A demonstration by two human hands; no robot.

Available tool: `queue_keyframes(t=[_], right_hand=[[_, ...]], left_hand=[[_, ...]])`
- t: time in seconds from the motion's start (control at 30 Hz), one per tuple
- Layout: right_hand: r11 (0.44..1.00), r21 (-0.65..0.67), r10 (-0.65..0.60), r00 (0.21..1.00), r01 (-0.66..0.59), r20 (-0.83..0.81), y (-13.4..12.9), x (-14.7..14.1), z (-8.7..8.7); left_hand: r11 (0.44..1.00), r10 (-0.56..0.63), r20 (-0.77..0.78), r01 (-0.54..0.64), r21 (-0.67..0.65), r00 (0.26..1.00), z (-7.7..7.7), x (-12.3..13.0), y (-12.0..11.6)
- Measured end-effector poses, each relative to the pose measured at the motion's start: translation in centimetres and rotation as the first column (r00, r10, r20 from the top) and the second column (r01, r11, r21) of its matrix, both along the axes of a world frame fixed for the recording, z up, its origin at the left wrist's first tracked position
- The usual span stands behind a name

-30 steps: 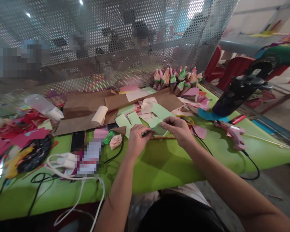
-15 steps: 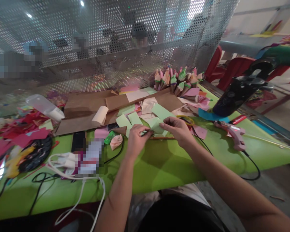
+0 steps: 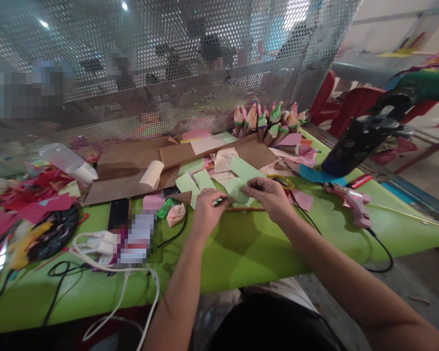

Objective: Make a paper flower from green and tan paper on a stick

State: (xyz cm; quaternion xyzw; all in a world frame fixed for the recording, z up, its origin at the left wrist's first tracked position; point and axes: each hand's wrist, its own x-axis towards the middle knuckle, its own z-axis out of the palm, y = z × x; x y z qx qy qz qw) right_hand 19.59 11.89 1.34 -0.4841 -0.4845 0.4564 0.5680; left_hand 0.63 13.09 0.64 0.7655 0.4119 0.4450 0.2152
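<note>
A small light green paper piece point(image 3: 237, 191) is pinched between both hands above the green table point(image 3: 249, 248). My left hand point(image 3: 209, 207) grips its left edge, fingers closed. On the right edge, my right hand point(image 3: 266, 195) is closed, thumb and forefinger together. The paper looks slightly curved. Just beyond it lie more light green sheets point(image 3: 243, 168) and a crumpled cream paper point(image 3: 225, 158). A thin brown stick point(image 3: 249, 209) lies near the fingertips.
Brown paper point(image 3: 131, 153) stretches along the perforated metal screen point(image 3: 149, 73). Paper cones point(image 3: 274, 119) stand at the back right. A pink glue gun point(image 3: 354, 202) and black bottle point(image 3: 358, 146) are right; white cables point(image 3: 95, 263), a phone and red scraps are left.
The green paper between my hands has bent and curved from a flatter shape. Both hands have hardly moved.
</note>
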Motion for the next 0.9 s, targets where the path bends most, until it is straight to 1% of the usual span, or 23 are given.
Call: queue_keyframes(t=[0.3, 0.43, 0.5, 0.57, 0.63, 0.77, 0.83, 0.9], right_hand=[[1.000, 0.010, 0.016, 0.999, -0.016, 0.028, 0.0, 0.1, -0.1], [0.999, 0.031, 0.020, 0.999, -0.019, -0.027, -0.1, 0.0, -0.2], [0.998, 0.028, 0.063, 0.997, -0.061, -0.041, -0.1, -0.1, -0.3], [0.991, 0.018, 0.129, 0.992, -0.129, -0.002, -0.2, -0.1, -0.4], [0.985, 0.043, 0.161, 0.985, -0.164, 0.061, -0.2, -0.1, -0.5], [0.980, 0.149, 0.116, 0.985, -0.135, 0.128, -0.2, 0.1, -0.7], [0.975, 0.186, 0.088, 0.982, -0.119, 0.166, -0.2, 0.2, -0.7], [0.968, 0.230, 0.054, 0.974, -0.105, 0.218, -0.3, 0.3, -0.6]], left_hand=[[0.998, 0.035, 0.055, -0.032, -0.052, 0.998, 0.1, -0.2, 0.0], [0.997, 0.047, 0.088, -0.042, -0.064, 0.995, 0.1, -0.2, 0.1], [0.996, 0.062, 0.103, -0.055, -0.071, 0.993, 0.1, -0.3, 0.1], [0.995, 0.075, 0.113, -0.066, -0.077, 0.991, 0.1, -0.3, 0.1], [0.995, 0.074, 0.115, -0.065, -0.078, 0.991, 0.1, -0.2, 0.1], [0.994, 0.023, 0.118, -0.010, -0.113, 0.993, 0.4, -0.1, -0.2], [0.985, -0.001, 0.141, 0.026, -0.172, 0.990, 0.9, -0.2, -0.4], [0.963, -0.023, 0.175, 0.068, -0.260, 0.984, 1.4, -0.4, -0.5]])
